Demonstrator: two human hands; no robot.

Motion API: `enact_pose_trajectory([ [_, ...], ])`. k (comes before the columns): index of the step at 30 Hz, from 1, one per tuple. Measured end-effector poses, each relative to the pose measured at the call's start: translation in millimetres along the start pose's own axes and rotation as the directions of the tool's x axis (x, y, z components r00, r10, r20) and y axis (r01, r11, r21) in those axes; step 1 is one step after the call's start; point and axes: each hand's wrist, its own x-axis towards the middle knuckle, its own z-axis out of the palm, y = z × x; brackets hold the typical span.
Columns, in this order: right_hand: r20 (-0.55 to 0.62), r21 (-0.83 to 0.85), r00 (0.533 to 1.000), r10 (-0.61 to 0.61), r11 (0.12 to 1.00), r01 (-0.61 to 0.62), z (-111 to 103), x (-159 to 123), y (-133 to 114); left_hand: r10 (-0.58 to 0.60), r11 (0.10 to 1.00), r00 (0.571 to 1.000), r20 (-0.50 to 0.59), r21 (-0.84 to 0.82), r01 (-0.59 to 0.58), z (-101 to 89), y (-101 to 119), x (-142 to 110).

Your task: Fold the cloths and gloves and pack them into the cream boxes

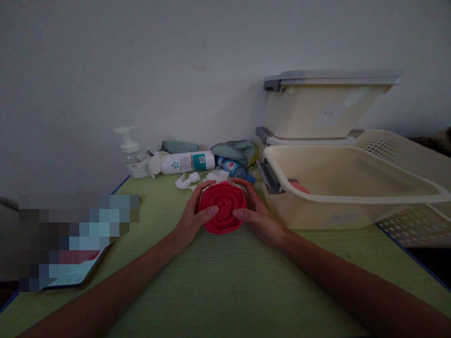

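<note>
Your forearms [130, 279] lay nearest; left hand [190, 217] and right hand [268, 225] closed on opposite sides of the red roll [223, 202] over the green table [225, 291], left of the open bin [317, 216]. Step seemed roll-shaping; next move probably called for even pressure.

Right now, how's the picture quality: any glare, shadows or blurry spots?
Head view: dim overall, darker toward the corners; a pale glare patch on the upper lidded storage bin, and a faint shadow on the wall beside it. Head view, centre: folds of the rolled red cloth show clearly. Head view, far left: blocky pixelation hides most of a flat item.
</note>
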Motion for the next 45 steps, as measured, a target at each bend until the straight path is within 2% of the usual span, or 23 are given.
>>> enact_pose_trajectory([
  [12, 0.022, -0.089, 0.999, 0.023, 0.996, -0.021, 2.1, -1.0, -2.7, -0.013, 0.997, 1.0, -0.016, 0.076, 0.014, 1.8, 5.0, 0.9],
  [22, 0.017, -0.241, 1.0, -0.025, 0.97, 0.028, 3.5, 0.2, -3.4, 0.0, 0.992, 0.991, 0.134, 0.125, -0.017, 0.2, 0.0, 0.3],
  [33, 0.002, -0.234, 1.0, -0.014, 0.972, 0.014, 3.9, 0.7, -2.7, -0.013, 0.994, 0.992, 0.125, 0.11, -0.001, 1.2, 3.9, -0.8],
  [37, 0.005, -0.21, 1.0, 0.019, 0.978, -0.018, 3.7, -0.8, -5.0, -0.004, 0.99, 0.995, 0.102, 0.143, -0.011, 2.9, 4.8, 0.4],
  [45, 0.05, -0.157, 0.998, 0.048, 0.987, -0.039, 5.8, -3.8, -10.9, 0.042, 0.985, 0.991, 0.13, 0.16, -0.063, 9.7, 11.1, -1.9],
])
